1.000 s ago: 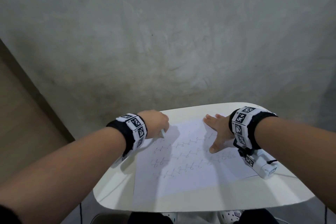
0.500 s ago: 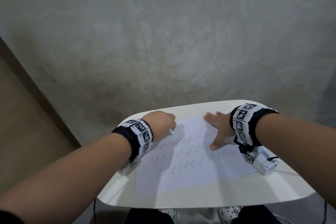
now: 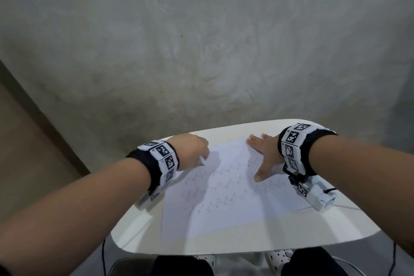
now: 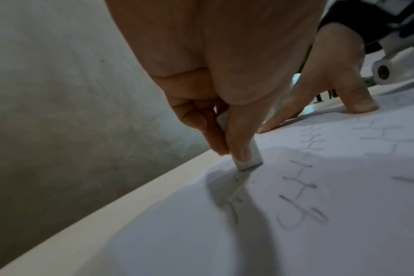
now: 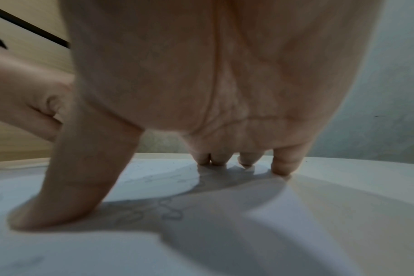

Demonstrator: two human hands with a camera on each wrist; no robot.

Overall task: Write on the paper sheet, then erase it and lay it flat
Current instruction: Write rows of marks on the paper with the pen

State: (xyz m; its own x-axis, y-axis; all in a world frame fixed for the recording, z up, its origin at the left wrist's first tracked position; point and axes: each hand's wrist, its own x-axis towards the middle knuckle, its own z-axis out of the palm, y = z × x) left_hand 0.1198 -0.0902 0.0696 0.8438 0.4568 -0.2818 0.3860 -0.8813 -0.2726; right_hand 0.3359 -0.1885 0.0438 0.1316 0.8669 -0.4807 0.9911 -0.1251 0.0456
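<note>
A white paper sheet [image 3: 226,206] with several rows of pencil marks lies on a small cream table [image 3: 268,237]. My left hand [image 3: 197,150] pinches a small white eraser [image 3: 45,160] at the sheet's upper left corner. In the left wrist view the eraser [image 4: 248,156] is held upright between thumb and fingers, its lower end on the paper [image 4: 296,224] over smudged marks. My right hand [image 3: 262,154] lies spread on the sheet's upper right part, fingers straight, thumb tip pressing down. The right wrist view shows the thumb [image 5: 66,196] and fingertips [image 5: 281,164] resting on the paper [image 5: 154,179].
A bare grey concrete wall [image 3: 201,40] rises right behind the table. A brown panel [image 3: 26,141] stands at the left. The table's rounded front edge [image 3: 224,251] is close to my lap, with dark trousers and patterned shoes below it.
My left hand with the eraser has shifted slightly up and left along the sheet's upper left corner. The right hand has stayed pressing on the paper.
</note>
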